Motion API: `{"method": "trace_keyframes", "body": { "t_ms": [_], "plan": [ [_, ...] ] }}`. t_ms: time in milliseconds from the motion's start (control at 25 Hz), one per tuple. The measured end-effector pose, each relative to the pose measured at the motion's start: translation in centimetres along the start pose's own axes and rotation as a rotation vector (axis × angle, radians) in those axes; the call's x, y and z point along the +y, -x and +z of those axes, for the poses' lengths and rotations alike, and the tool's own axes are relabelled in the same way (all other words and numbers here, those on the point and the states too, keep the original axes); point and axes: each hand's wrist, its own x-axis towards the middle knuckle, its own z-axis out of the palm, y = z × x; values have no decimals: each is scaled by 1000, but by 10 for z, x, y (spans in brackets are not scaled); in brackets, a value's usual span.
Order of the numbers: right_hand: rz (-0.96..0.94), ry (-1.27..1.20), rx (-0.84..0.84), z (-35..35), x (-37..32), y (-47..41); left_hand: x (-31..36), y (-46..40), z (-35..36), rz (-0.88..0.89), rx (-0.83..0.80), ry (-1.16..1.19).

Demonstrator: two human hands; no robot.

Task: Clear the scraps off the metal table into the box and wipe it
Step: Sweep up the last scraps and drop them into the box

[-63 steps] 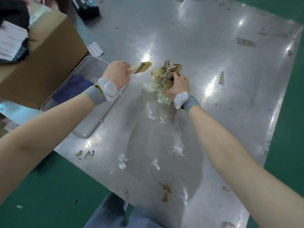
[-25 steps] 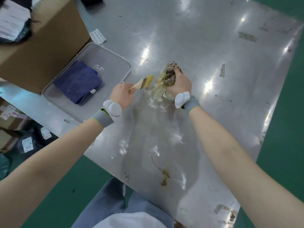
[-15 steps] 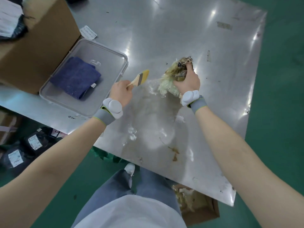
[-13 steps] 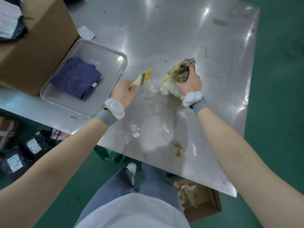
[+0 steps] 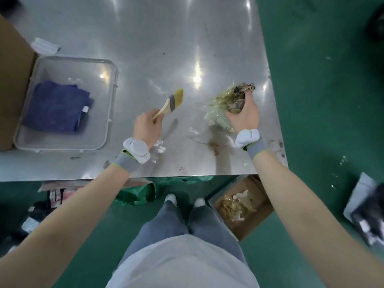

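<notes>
Right hand [image 5: 245,115] grips scraps [image 5: 224,104]; printing illegible. Left hand [image 5: 147,126] holds brush [image 5: 171,103].

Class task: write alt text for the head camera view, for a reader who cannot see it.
Seen from above, a person's right hand grips a bundle of yellowish scraps near the metal table edge, above a cardboard box on the floor already holding scraps. The left hand holds a paintbrush; a clear tray holds a blue cloth.

Metal table [image 5: 166,38]: tray [image 5: 108,113], residue [image 5: 212,145].
</notes>
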Motion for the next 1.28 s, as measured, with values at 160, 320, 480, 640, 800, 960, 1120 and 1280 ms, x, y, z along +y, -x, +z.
{"method": "trace_keyframes", "body": {
  "t_ms": [160,320,480,640,800,960,1120,1280],
  "plan": [
    [92,19,140,-50,53,41,33,32,36,85,-140,22],
    [236,-51,261,-94,104,89,69,63,75,162,-236,30],
    [333,-56,344,-131,164,143,112,112,124,268,-302,17],
    [447,-125,359,-159,230,190,139,167,175,343,-329,-30],
    [529,-149,339,-178,306,242,154,229,235,404,-401,-96],
    [615,-181,219,-180,363,274,150,270,287,378,-517,-167],
    [781,-180,42,-151,412,308,127,293,334,308,-627,-265],
    [914,-219,-42,-100,461,324,95,292,382,272,-665,-302]
  ]
}}
